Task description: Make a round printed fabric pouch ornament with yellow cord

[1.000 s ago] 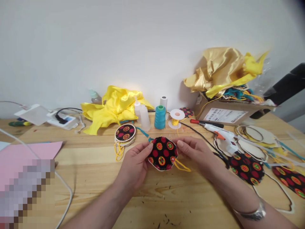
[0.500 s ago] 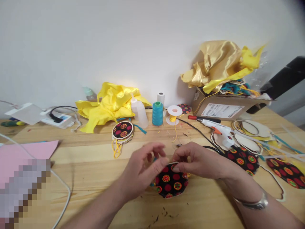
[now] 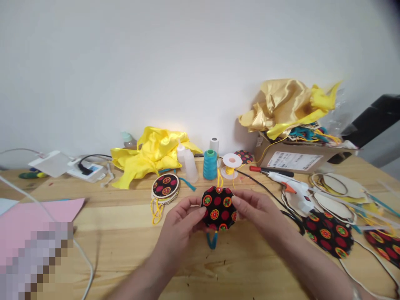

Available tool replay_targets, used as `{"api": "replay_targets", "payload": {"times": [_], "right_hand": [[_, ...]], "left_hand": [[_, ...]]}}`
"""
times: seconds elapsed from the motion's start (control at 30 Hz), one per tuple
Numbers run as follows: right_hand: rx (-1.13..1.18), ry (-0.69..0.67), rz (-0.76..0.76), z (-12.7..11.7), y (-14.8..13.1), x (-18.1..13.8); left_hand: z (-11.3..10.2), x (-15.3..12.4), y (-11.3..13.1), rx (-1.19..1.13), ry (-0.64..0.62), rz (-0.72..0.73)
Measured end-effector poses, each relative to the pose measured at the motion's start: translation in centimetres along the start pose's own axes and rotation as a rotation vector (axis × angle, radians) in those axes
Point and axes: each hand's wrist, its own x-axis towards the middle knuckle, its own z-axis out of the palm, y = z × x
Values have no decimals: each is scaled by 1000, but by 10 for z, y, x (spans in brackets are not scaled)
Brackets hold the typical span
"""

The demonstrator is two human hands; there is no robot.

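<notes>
Between my two hands is a round fabric-covered disc (image 3: 219,209), black with red dots and bright flower circles. A yellow cord loop (image 3: 220,178) sticks up from its top edge, and a teal ribbon loop (image 3: 212,240) hangs below. My left hand (image 3: 184,223) pinches the disc's left edge, thumb on the front. At the right edge my right hand (image 3: 254,208) grips it the same way; the fingers behind the disc are hidden. A similar patterned disc in a pale rim (image 3: 165,186) lies beyond my left hand, with yellow cord trailing from it.
Behind stand a teal thread cone (image 3: 210,166), a spool of yellow cord (image 3: 231,163) and white bottles (image 3: 189,166). Yellow satin (image 3: 150,154) is heaped at the wall. To the right lie a hot glue gun (image 3: 292,187), patterned fabric (image 3: 328,233) and a cardboard box (image 3: 290,159).
The disc has turned, so its yellow loop now points up and the teal loop down. My right hand has moved from its top edge to its right edge. The camera view has shifted.
</notes>
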Motion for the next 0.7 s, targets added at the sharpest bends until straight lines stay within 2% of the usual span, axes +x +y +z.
{"api": "replay_targets", "payload": {"times": [0.17, 0.4, 0.57, 0.7], "right_hand": [[2, 69, 48, 8, 6, 2], [-199, -70, 9, 9, 7, -7], [-289, -97, -2, 14, 6, -10], [-273, -109, -14, 11, 7, -9]], "left_hand": [[2, -3, 0, 18, -73, -40], [3, -4, 0, 115, -27, -29], [5, -7, -1, 224, -22, 1], [4, -8, -2, 281, -18, 35]]}}
